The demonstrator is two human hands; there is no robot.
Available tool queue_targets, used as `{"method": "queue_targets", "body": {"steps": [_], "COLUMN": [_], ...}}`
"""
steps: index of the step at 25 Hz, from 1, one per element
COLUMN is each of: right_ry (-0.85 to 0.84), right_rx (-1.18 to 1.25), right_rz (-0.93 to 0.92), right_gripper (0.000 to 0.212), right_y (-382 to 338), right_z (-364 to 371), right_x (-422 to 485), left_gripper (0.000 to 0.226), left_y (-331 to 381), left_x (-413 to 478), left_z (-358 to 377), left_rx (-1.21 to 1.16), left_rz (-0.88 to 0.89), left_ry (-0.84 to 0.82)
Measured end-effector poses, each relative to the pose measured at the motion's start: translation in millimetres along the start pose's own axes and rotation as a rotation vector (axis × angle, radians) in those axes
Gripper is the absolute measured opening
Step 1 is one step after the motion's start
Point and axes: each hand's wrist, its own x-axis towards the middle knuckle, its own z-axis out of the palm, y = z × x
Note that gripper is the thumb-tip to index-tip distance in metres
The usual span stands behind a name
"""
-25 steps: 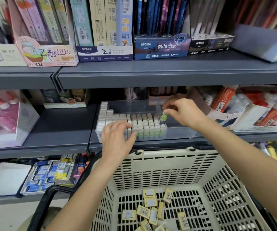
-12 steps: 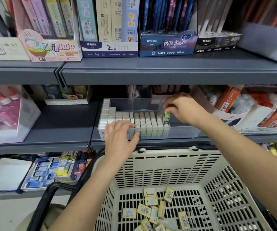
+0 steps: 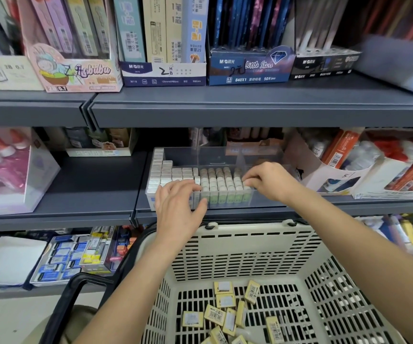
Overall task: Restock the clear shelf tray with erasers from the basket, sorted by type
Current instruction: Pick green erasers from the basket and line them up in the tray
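The head camera shows a clear plastic shelf tray sitting on a grey metal shelf. It is just behind a cream plastic basket.

The left part of the tray holds rows of small white block erasers. Beside them stand green and white stick erasers, upright and packed close together.

The left hand lies on the white block erasers. Its fingers are nearly straight and a little spread, and its thumb hangs over the tray's front wall. It holds nothing.

The right hand is at the right end of the green and white rows. Its fingers are bent, with the tips on top of the last eraser there. The picture does not show whether it is pinching that eraser or just pushing it down.

Flat yellow wrapped erasers lie loose on the basket floor, some on top of others. These probably still need to go in.

They look light and firm, and they should not break easily. Their wrappers may be a bit slippery. A good way to lift one is to pinch its two long sides with the thumb and a finger.

The stick erasers are tall and thin, so a bump could tip a whole row.
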Motion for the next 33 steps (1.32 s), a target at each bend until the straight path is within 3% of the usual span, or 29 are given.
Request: {"method": "queue_targets", "body": {"steps": [3, 6, 8, 12, 16, 20, 25, 33], "right_ry": [0.011, 0.076, -0.041, -0.307, -0.422, -0.419, -0.447, -0.529], "right_rx": [0.071, 0.551, 0.765, 0.7, 0.746, 0.57, 0.832, 0.653], "right_rz": [0.085, 0.369, 0.533, 0.632, 0.675, 0.617, 0.664, 0.65], "right_gripper": [0.023, 0.026, 0.028, 0.05, 0.054, 0.064, 0.062, 0.079], "right_y": [-0.2, -8.5, -22.1, -49.0, -54.3, -52.8, -42.9, -46.8], "right_z": [-6.1, -19.8, -25.3, -24.5, -6.3, 7.0, 6.1, -19.5], "right_x": [5.7, 27.0, 39.0, 58.1, 70.7, 80.0, 81.5, 80.0], "left_gripper": [0.023, 0.023, 0.023, 0.023, 0.022, 0.023, 0.024, 0.024], "left_y": [-0.2, -0.5, -0.7, -1.8, -2.0, -1.9, 1.5, 0.3], "left_x": [-0.3, -0.4, -0.3, -0.8, 0.0, 0.7, 1.2, 0.6], "left_z": [0.3, 0.6, 0.4, -0.9, -1.4, -1.9, -1.4, -1.5], "left_rx": [-0.012, -0.012, -0.017, -0.028, -0.038, -0.043, -0.026, -0.038], "left_rz": [0.0, 0.0, 0.008, 0.022, 0.022, 0.017, 0.02, 0.032], "left_ry": [0.005, 0.004, 0.003, 0.0, -0.012, -0.019, -0.032, -0.018]}}
